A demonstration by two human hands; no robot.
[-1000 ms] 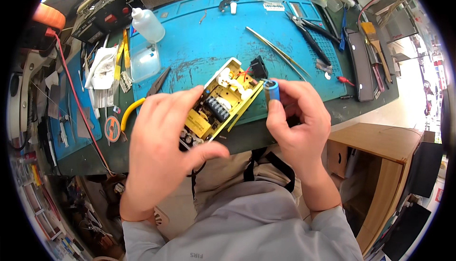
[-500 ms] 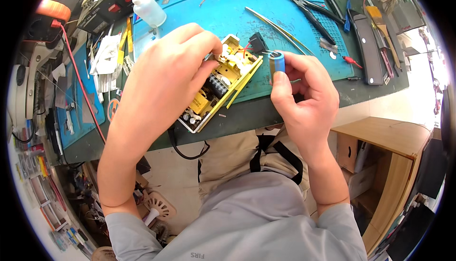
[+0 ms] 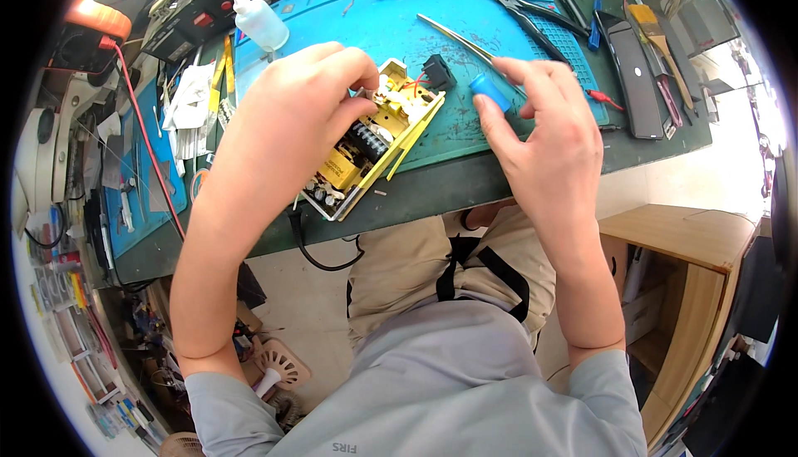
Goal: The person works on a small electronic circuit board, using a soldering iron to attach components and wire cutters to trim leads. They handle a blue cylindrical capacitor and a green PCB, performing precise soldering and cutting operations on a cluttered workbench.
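While the left hand (image 3: 314,95) bends over the far-left edge of the open case (image 3: 409,136), its thumb and index fingertip are drawn close together, and I cannot tell whether they pinch the rim, a small part, or nothing. The right hand (image 3: 553,116) is by the blue cylinder (image 3: 490,92), over the blue mat (image 3: 374,25) to the right of the case. Its index finger stands off from the cylinder and the thumb lies right beside it; whether the other fingers grip it cannot be told, nor whether it rests on the mat. As for progress, the case is already opened up, its circuit parts exposed: a yellow block (image 3: 339,169) toward the near end and a dark ribbed part (image 3: 366,139) further in. A black socket (image 3: 438,72) sits outside the far end, joined by red wires (image 3: 418,85). The cylinder is outside the case, apart from the circuit; whether it belongs in there cannot be judged. What seems left, then, is work inside and closing up, since no cover is on the case. Tweezers (image 3: 453,36) and black-handled cutters (image 3: 536,37) lie on the mat, neither in a hand.
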